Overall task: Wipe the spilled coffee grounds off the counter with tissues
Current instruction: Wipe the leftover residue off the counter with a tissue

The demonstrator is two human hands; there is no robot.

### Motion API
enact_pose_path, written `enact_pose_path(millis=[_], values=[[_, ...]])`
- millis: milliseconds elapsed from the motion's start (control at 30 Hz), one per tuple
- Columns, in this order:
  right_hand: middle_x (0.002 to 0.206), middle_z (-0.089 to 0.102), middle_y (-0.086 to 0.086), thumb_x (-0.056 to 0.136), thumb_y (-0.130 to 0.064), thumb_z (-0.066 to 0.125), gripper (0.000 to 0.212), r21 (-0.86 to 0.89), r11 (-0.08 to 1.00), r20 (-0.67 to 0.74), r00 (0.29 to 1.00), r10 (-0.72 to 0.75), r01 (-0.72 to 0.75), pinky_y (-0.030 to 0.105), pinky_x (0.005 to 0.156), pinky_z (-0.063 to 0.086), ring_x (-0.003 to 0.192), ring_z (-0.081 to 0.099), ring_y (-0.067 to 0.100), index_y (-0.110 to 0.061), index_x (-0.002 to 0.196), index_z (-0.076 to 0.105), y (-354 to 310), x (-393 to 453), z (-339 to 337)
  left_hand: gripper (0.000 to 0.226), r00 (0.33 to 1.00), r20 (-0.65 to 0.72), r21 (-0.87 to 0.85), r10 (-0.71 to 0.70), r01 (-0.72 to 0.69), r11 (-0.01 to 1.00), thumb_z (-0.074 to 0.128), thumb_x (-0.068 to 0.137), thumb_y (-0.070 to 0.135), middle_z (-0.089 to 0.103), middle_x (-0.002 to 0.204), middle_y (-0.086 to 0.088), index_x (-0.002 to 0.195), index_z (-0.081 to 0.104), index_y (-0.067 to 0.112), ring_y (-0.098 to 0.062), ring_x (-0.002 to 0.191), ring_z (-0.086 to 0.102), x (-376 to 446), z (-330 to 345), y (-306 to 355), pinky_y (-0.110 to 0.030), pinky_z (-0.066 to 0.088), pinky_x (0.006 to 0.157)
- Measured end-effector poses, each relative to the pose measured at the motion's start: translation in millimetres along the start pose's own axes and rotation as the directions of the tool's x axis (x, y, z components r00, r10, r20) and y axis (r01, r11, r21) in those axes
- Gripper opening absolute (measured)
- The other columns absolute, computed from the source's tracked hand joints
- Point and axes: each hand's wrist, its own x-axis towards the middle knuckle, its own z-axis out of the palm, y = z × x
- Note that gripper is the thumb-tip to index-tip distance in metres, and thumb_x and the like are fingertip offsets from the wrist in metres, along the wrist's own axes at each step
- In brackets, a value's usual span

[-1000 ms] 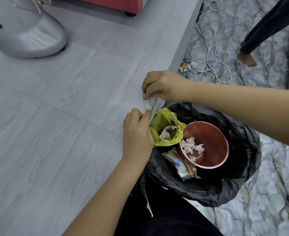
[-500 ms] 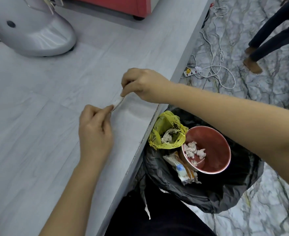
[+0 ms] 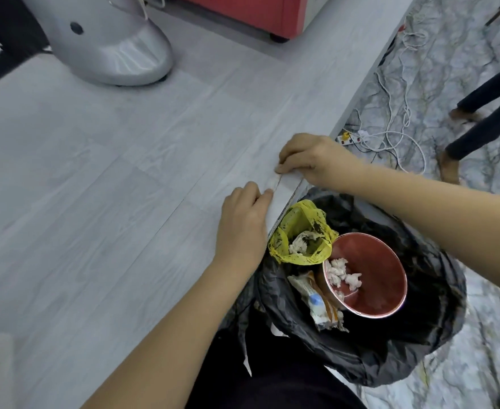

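Note:
A white tissue [image 3: 282,188] lies flat on the grey wood-grain counter [image 3: 124,172] right at its right edge. My left hand [image 3: 242,222] pinches the tissue's near end. My right hand [image 3: 310,159] pinches its far end, so the tissue is stretched between both hands. No coffee grounds show on the counter. Just below the edge stands a bin lined with a black bag [image 3: 419,335], holding a yellow bag [image 3: 304,231] with a crumpled tissue, a red bowl [image 3: 372,276] with tissue wads, and a wrapper.
A silver appliance base [image 3: 110,45] stands at the back left of the counter, and a red box [image 3: 248,13] behind it. White cables and a power strip [image 3: 355,138] lie on the marble floor. Another person's legs [image 3: 484,125] stand at the far right.
Both hands drew the tissue inward over the counter half a second ago, then swept it back right to the counter edge above the bin.

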Motion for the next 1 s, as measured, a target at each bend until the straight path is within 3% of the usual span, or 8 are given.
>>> enact_pose_path(millis=[100,200,467,633,767,1000], values=[[0.091,0.068,0.014,0.085,-0.001,0.049,0.028,-0.020,0.999,0.068,0.997,0.029,-0.027,0.042,0.063,0.054,0.083,0.063,0.033,-0.003,0.092,0.076,-6.3,-28.8,-12.7,0.043,0.998,0.060,-0.062,0.030,-0.026,0.998,0.062,0.073,-0.020,0.051,0.083,-0.009,0.110,0.068,0.001,-0.024,0.072,0.046,-8.1,1.7,14.1,-0.037,0.040,0.062],[0.093,0.067,0.014,0.084,0.003,0.049,0.030,-0.036,0.999,0.094,0.995,0.008,-0.005,0.043,0.061,0.053,0.085,0.063,0.032,-0.004,0.095,0.075,-13.9,-36.2,-20.4,0.036,0.996,0.078,-0.105,0.035,-0.027,0.994,0.060,0.080,-0.013,0.052,0.083,-0.008,0.111,0.069,0.002,-0.023,0.074,0.049,-10.6,-8.3,12.5,-0.039,0.044,0.065],[0.089,0.067,0.010,0.079,0.015,0.053,0.035,0.023,0.970,0.005,0.971,-0.241,0.241,0.038,0.052,0.049,0.081,0.062,0.029,-0.009,0.091,0.076,-57.2,70.8,13.2,0.028,0.968,-0.135,0.033,-0.214,0.220,0.975,0.061,0.089,-0.006,0.047,0.081,0.001,0.111,0.072,0.006,-0.015,0.074,0.046,-38.5,-81.2,-34.4,-0.031,0.041,0.068],[0.089,0.067,0.008,0.076,0.013,0.062,0.031,0.189,0.848,0.043,0.858,-0.511,0.496,0.031,0.049,0.046,0.084,0.062,0.027,-0.010,0.090,0.076,-115.7,101.0,56.2,0.031,0.914,-0.149,0.091,-0.378,0.394,0.915,0.064,0.085,-0.010,0.047,0.080,0.002,0.111,0.072,0.005,-0.015,0.071,0.046,-121.4,-118.1,-23.7,-0.036,0.044,0.059],[0.089,0.066,0.008,0.078,0.008,0.066,0.026,0.331,0.740,0.122,0.751,-0.649,0.586,0.034,0.051,0.048,0.085,0.061,0.027,-0.010,0.094,0.076,-144.0,89.4,82.3,0.029,0.857,-0.199,0.069,-0.476,0.497,0.865,0.057,0.085,0.001,0.048,0.080,0.002,0.109,0.073,0.003,-0.012,0.070,0.045,-180.2,-108.2,-6.8,-0.024,0.041,0.067],[0.090,0.069,0.003,0.082,-0.001,0.064,0.020,0.373,0.752,0.176,0.754,-0.632,0.543,0.028,0.056,0.044,0.089,0.060,0.024,-0.014,0.091,0.077,-114.8,86.2,66.6,0.035,0.918,-0.129,0.060,-0.376,0.386,0.921,0.046,0.089,-0.001,0.047,0.075,-0.008,0.118,0.065,-0.008,-0.022,0.067,0.045,-152.7,-57.1,19.4,-0.041,0.042,0.057]])
